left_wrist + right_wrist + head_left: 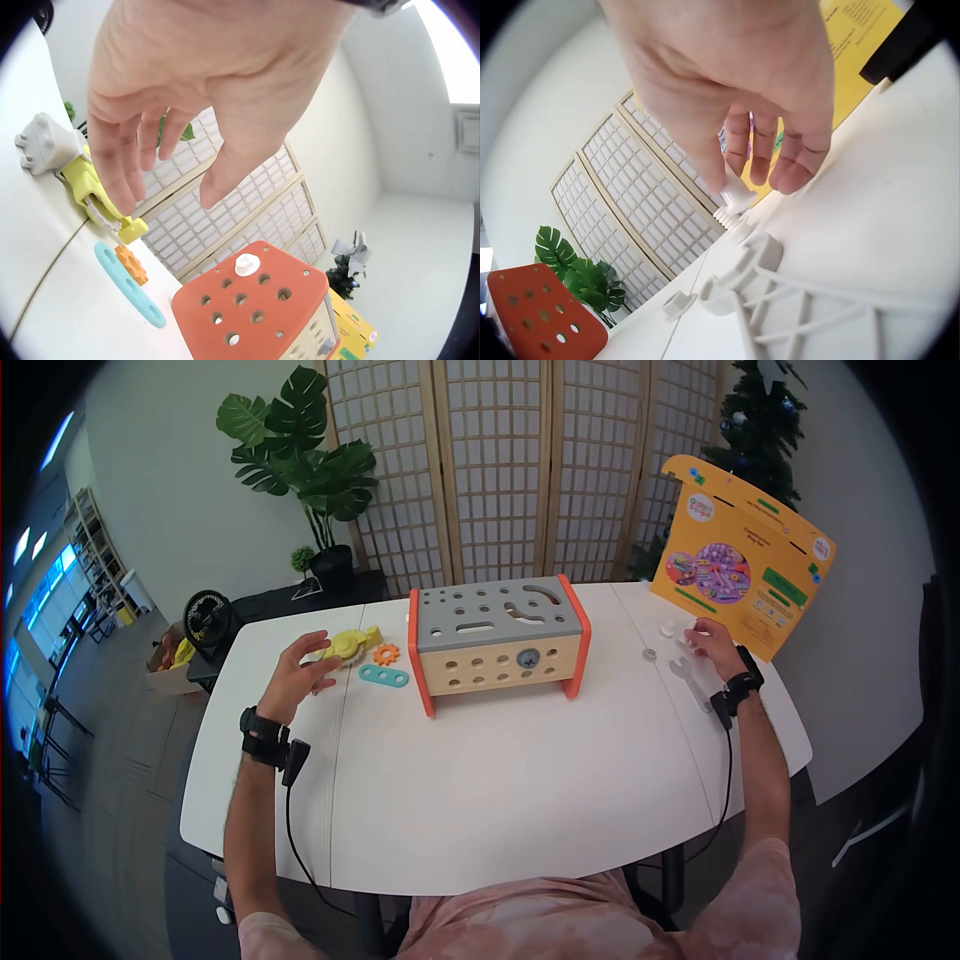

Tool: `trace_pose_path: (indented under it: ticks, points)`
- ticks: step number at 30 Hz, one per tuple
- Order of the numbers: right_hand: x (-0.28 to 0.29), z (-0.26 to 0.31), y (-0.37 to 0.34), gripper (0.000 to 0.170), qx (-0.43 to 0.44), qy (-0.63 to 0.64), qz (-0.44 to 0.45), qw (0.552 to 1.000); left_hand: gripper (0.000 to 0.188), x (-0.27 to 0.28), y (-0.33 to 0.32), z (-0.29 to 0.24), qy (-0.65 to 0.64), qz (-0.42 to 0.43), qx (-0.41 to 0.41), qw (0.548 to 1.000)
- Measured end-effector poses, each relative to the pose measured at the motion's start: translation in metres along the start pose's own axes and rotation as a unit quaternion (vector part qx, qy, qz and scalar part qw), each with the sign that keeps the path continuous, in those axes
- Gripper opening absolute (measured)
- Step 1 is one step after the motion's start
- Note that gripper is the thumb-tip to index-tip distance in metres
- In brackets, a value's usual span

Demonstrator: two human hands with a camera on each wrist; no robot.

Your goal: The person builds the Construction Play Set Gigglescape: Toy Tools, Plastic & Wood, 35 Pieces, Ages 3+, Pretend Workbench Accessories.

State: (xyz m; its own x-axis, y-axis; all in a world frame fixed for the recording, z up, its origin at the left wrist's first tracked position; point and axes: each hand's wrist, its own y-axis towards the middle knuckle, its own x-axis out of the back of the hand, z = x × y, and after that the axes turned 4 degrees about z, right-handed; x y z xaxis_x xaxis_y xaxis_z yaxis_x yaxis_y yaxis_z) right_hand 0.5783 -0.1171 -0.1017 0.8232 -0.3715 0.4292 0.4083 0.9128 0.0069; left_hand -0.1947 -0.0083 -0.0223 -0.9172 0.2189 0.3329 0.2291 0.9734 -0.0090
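My left hand [290, 678] hovers with loosely bent fingers and nothing in them, beside a yellow plastic toy tool [347, 645] with a grey end [46, 144]. An orange gear [386, 654] and a teal strip with holes [383, 676] lie close by. At the right, my right hand [714, 646] pinches a white plastic bolt [737, 194] between thumb and fingers, low over the table. Under that hand lies a pale grey toy wrench [689, 685], and a small round nut [649, 655] rests left of it. Another white piece [667, 629] sits near the fingertips.
A toy workbench [500, 660] with a grey top, wooden front and red-orange sides stands mid-table between the hands. A bluish-grey bolt head [528, 658] shows in its front. An orange-yellow box [740, 560] stands at the back right of the white table [500, 790].
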Motion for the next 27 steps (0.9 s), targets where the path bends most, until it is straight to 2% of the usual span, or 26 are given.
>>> trace_pose_path:
  ticks: [2, 4, 5, 7, 8, 9, 10, 11, 12, 14, 16, 18, 19, 21, 25, 27]
  points:
    - [-0.002, 0.01, -0.007, 0.026, 0.003, 0.073, -0.013, 0.997, 0.064, 0.003, 0.005, 0.006, -0.005, -0.008, 0.001, 1.0]
    - [-0.006, 0.026, -0.019, 0.024, 0.005, 0.079, 0.005, 0.997, 0.058, 0.002, 0.008, 0.005, 0.045, -0.003, 0.002, 0.999]
    - [-0.009, 0.034, -0.024, 0.024, 0.026, 0.097, 0.013, 0.995, 0.058, 0.001, 0.01, 0.006, 0.045, -0.005, 0.001, 0.999]
    - [-0.018, 0.049, -0.033, 0.025, 0.048, 0.115, 0.021, 0.992, 0.045, -0.003, 0.017, 0.009, 0.131, 0.003, -0.022, 0.991]
    - [-0.024, 0.059, -0.037, 0.026, 0.086, 0.11, 0.05, 0.989, 0.045, -0.007, 0.023, 0.012, 0.13, 0.002, -0.023, 0.991]
    - [-0.03, 0.069, -0.041, 0.027, 0.126, 0.105, 0.077, 0.983, 0.038, -0.013, 0.031, 0.015, 0.182, 0.036, -0.071, 0.98]
    - [-0.037, 0.078, -0.044, 0.027, 0.128, 0.104, 0.077, 0.983, 0.031, -0.02, 0.039, 0.02, 0.233, 0.07, -0.117, 0.963]
    - [-0.043, 0.087, -0.048, 0.028, 0.139, 0.089, 0.087, 0.982, 0.026, -0.028, 0.045, 0.026, 0.276, 0.05, -0.169, 0.945]
    - [-0.051, 0.095, -0.052, 0.029, 0.15, 0.073, 0.097, 0.981, 0.026, -0.035, 0.05, 0.031, 0.276, 0.049, -0.17, 0.945]
    - [-0.065, 0.112, -0.061, 0.03, 0.166, 0.073, 0.104, 0.978, 0.028, -0.052, 0.056, 0.032, 0.437, 0.008, -0.199, 0.877]
    - [-0.077, 0.129, -0.072, 0.028, 0.179, 0.033, 0.139, 0.973, 0.026, -0.064, 0.064, 0.036, 0.437, -0.009, -0.196, 0.878]
    - [-0.086, 0.143, -0.085, 0.025, 0.188, 0.007, 0.14, 0.972, 0.028, -0.078, 0.073, 0.038, 0.525, -0.036, -0.159, 0.836]
    - [-0.09, 0.15, -0.091, 0.024, 0.193, 0.002, 0.162, 0.968, 0.028, -0.083, 0.076, 0.037, 0.523, -0.031, -0.163, 0.836]
    - [-0.098, 0.161, -0.102, 0.022, 0.212, 0.019, 0.206, 0.955, 0.034, -0.087, 0.079, 0.038, 0.566, -0.032, -0.113, 0.816]
    - [-0.108, 0.177, -0.121, 0.022, 0.207, 0.012, 0.223, 0.952, 0.035, -0.088, 0.085, 0.045, 0.565, -0.028, -0.103, 0.818]
    - [-0.112, 0.178, -0.125, 0.019, 0.224, 0.047, 0.245, 0.942, 0.035, -0.088, 0.086, 0.045, 0.553, -0.027, -0.08, 0.829]
